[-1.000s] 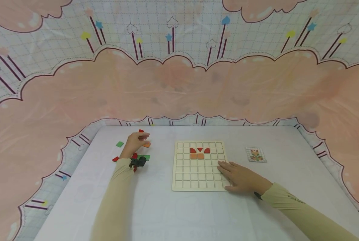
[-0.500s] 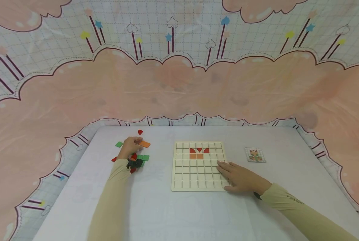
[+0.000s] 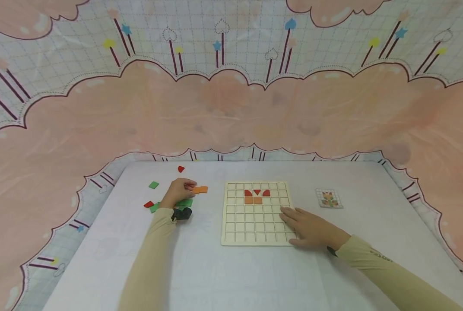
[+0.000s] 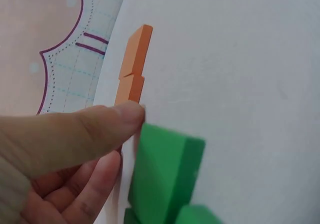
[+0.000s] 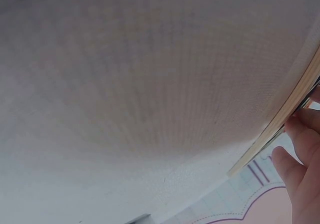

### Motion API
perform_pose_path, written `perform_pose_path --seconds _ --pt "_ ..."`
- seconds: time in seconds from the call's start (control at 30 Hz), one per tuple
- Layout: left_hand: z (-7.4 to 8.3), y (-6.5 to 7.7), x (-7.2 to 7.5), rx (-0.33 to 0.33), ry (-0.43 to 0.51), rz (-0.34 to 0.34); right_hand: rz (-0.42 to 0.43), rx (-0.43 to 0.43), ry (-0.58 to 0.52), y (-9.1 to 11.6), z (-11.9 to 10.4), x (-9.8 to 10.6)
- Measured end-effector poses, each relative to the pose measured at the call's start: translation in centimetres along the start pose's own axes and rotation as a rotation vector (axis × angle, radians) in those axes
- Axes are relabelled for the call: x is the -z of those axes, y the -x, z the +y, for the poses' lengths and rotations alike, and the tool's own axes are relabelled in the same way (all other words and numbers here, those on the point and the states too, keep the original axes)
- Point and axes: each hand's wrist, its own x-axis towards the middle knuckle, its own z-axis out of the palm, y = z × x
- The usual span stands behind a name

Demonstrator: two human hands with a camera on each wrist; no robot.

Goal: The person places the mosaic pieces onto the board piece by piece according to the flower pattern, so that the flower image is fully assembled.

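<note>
My left hand [image 3: 180,191] has its thumb and fingers at an orange square tile [image 4: 128,90], pinching it at its near end. A second orange tile [image 3: 204,189] lies end to end with it, pointing toward the board. Green tiles [image 3: 185,202] sit under and beside this hand; one green tile [image 4: 160,166] looms close in the left wrist view. My right hand [image 3: 311,226] rests with extended fingers on the right edge of the pale wooden grid board [image 3: 235,237]. Red pieces [image 3: 266,193] form a row on the board, above two orange squares [image 3: 253,200].
A small pattern card [image 3: 329,199] with a flower design lies right of the board. Loose around my left hand are a red piece [image 3: 181,169] behind, a green tile [image 3: 153,185] to the left and another red piece [image 3: 148,204]. Patterned cloth [image 3: 231,116] backs the white table.
My left hand has closed on the orange tiles and shifted right with them; two now show in a line. The right hand stays on the board.
</note>
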Motion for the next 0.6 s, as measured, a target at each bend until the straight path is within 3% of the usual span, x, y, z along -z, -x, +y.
perform_pose_path --seconds 0.17,0.6 --pt "0.42 0.07 -0.26 -0.024 -0.043 -0.014 -0.004 -0.008 -0.003 -0.11 0.0 0.16" --pt "-0.39 -0.14 -0.18 0.0 -0.06 -0.047 -0.018 -0.024 -0.013 -0.04 -0.11 0.23"
